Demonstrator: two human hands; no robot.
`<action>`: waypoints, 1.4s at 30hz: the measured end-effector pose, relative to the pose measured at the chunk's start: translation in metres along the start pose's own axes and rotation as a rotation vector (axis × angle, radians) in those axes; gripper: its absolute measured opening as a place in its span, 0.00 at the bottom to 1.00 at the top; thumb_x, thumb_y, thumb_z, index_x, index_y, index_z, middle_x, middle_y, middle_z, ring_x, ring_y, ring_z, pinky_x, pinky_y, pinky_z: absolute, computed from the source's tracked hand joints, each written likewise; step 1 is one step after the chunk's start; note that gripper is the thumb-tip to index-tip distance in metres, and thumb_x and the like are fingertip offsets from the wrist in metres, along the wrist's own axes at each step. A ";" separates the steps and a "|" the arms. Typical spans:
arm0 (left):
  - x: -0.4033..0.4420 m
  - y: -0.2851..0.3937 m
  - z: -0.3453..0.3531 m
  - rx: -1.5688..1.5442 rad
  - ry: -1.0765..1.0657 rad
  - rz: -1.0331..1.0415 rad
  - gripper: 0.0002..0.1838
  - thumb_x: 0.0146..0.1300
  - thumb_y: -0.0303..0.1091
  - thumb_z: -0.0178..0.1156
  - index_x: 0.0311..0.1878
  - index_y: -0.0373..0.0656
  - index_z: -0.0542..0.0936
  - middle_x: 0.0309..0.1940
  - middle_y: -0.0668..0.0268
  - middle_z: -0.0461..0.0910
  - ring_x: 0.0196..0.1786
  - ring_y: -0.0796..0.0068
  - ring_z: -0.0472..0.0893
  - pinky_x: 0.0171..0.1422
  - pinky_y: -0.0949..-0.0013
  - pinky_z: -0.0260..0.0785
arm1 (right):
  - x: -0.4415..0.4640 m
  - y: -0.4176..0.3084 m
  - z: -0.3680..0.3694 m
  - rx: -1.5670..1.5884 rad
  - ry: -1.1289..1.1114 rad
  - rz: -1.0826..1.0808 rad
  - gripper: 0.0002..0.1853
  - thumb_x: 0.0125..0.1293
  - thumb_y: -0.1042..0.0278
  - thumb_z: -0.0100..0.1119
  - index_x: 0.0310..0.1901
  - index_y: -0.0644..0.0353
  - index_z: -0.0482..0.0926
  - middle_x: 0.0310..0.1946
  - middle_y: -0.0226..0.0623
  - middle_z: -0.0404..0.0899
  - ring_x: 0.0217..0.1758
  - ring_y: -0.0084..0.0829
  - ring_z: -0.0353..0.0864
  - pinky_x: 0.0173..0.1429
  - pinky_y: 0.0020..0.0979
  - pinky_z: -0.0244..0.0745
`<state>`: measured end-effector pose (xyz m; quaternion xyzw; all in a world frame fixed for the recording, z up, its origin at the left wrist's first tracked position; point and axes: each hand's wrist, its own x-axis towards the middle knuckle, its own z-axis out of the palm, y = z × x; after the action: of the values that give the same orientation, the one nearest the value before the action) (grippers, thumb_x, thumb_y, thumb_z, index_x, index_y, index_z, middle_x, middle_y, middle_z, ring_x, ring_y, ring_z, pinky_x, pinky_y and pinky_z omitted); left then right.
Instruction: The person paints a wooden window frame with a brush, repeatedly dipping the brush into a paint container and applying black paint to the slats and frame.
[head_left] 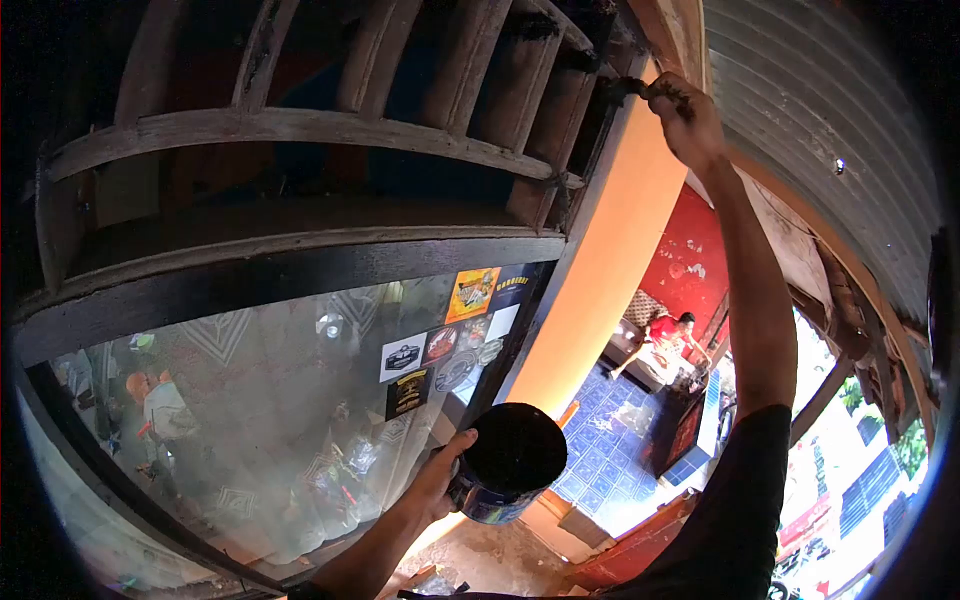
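Note:
My left hand [440, 482] grips the side of a paint can [492, 503], its open top facing up and its inside dark. The can is low in the middle of the view, in front of the window. Up at the top right, my right hand [688, 122], smeared with dark stains, is closed around a paintbrush [632, 88]. The brush's dark end points left, close to the upper corner of the dark wooden frame [590, 130] beside the orange post [620, 210]. My fingers hide most of its handle.
Wooden slats [300, 125] run above a glass pane [270, 400] with several stickers [440, 345]. A corrugated metal roof [820, 100] slopes at the right. Below, a person [665, 340] sits on a sofa beyond a blue tiled floor [610, 425].

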<state>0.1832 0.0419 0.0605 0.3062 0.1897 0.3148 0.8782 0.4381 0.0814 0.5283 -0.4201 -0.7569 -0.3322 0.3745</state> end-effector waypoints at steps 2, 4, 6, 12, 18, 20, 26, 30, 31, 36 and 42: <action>-0.002 0.000 -0.001 -0.009 -0.021 -0.005 0.37 0.68 0.55 0.59 0.71 0.38 0.66 0.66 0.50 0.74 0.65 0.55 0.77 0.71 0.50 0.68 | -0.016 -0.004 0.018 -0.415 0.114 -0.330 0.07 0.65 0.66 0.56 0.43 0.55 0.78 0.27 0.37 0.76 0.27 0.37 0.73 0.37 0.38 0.70; -0.004 0.000 -0.003 0.011 0.017 -0.016 0.37 0.68 0.56 0.59 0.71 0.38 0.66 0.65 0.50 0.74 0.65 0.55 0.77 0.70 0.49 0.69 | -0.042 -0.009 0.036 -0.660 0.157 -0.417 0.12 0.61 0.66 0.60 0.47 0.54 0.77 0.36 0.44 0.80 0.36 0.53 0.76 0.45 0.47 0.72; -0.005 0.003 -0.001 0.017 0.043 0.004 0.38 0.67 0.56 0.60 0.70 0.38 0.67 0.64 0.50 0.75 0.64 0.55 0.77 0.70 0.50 0.69 | -0.070 -0.017 0.049 -0.378 -0.030 -0.336 0.08 0.60 0.70 0.58 0.42 0.56 0.79 0.24 0.43 0.79 0.29 0.48 0.78 0.44 0.46 0.72; -0.002 0.008 -0.001 -0.071 0.053 -0.004 0.35 0.67 0.53 0.63 0.66 0.35 0.70 0.59 0.52 0.79 0.60 0.59 0.80 0.68 0.55 0.72 | -0.120 -0.078 0.020 0.361 -0.170 0.233 0.10 0.61 0.80 0.50 0.42 0.62 0.78 0.23 0.24 0.68 0.28 0.15 0.64 0.34 0.20 0.60; 0.019 0.000 -0.012 0.045 0.132 0.169 0.37 0.60 0.54 0.70 0.59 0.28 0.74 0.52 0.48 0.80 0.53 0.60 0.83 0.60 0.58 0.76 | -0.199 -0.116 0.031 0.625 -0.629 0.234 0.09 0.66 0.75 0.62 0.47 0.62 0.75 0.37 0.38 0.78 0.38 0.28 0.81 0.44 0.29 0.75; 0.022 -0.003 -0.014 0.069 0.240 0.201 0.41 0.57 0.51 0.73 0.62 0.27 0.68 0.49 0.48 0.79 0.51 0.60 0.83 0.57 0.58 0.78 | -0.211 -0.128 0.039 0.463 -0.893 0.176 0.09 0.64 0.75 0.64 0.45 0.62 0.77 0.38 0.39 0.81 0.41 0.33 0.85 0.43 0.32 0.78; 0.010 -0.002 0.014 0.117 0.274 0.306 0.40 0.58 0.44 0.75 0.63 0.32 0.63 0.52 0.53 0.75 0.52 0.66 0.81 0.55 0.65 0.78 | -0.254 -0.143 0.087 0.222 -1.139 0.082 0.11 0.61 0.69 0.67 0.44 0.60 0.78 0.33 0.43 0.82 0.39 0.45 0.85 0.43 0.42 0.78; 0.013 -0.011 0.014 0.165 0.306 0.366 0.40 0.57 0.44 0.75 0.60 0.30 0.63 0.50 0.54 0.74 0.50 0.70 0.80 0.56 0.69 0.76 | -0.300 -0.146 0.135 0.140 -1.078 0.000 0.11 0.59 0.69 0.65 0.43 0.60 0.79 0.34 0.43 0.83 0.42 0.48 0.84 0.46 0.44 0.78; 0.015 -0.015 0.011 0.174 0.321 0.377 0.40 0.57 0.44 0.75 0.60 0.30 0.63 0.50 0.54 0.74 0.50 0.70 0.80 0.56 0.70 0.76 | -0.310 -0.146 0.143 0.112 -1.049 -0.031 0.11 0.59 0.69 0.65 0.43 0.61 0.79 0.35 0.44 0.83 0.43 0.49 0.84 0.47 0.45 0.78; 0.017 -0.022 -0.001 0.174 0.343 0.338 0.41 0.58 0.48 0.73 0.65 0.43 0.59 0.51 0.54 0.75 0.53 0.65 0.77 0.55 0.60 0.75 | -0.301 -0.146 0.145 0.337 -1.337 0.114 0.11 0.56 0.71 0.61 0.41 0.63 0.79 0.37 0.48 0.83 0.43 0.51 0.84 0.50 0.47 0.79; 0.013 -0.025 0.005 0.192 0.371 0.400 0.42 0.56 0.46 0.76 0.59 0.31 0.60 0.48 0.54 0.73 0.48 0.71 0.79 0.52 0.70 0.76 | -0.324 -0.147 0.163 0.154 -1.258 0.075 0.07 0.56 0.71 0.61 0.35 0.64 0.80 0.30 0.48 0.83 0.36 0.51 0.83 0.44 0.43 0.79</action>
<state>0.2059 0.0327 0.0456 0.3566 0.3119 0.5128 0.7160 0.3804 0.0264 0.1449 -0.5329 -0.8388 0.0470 -0.1012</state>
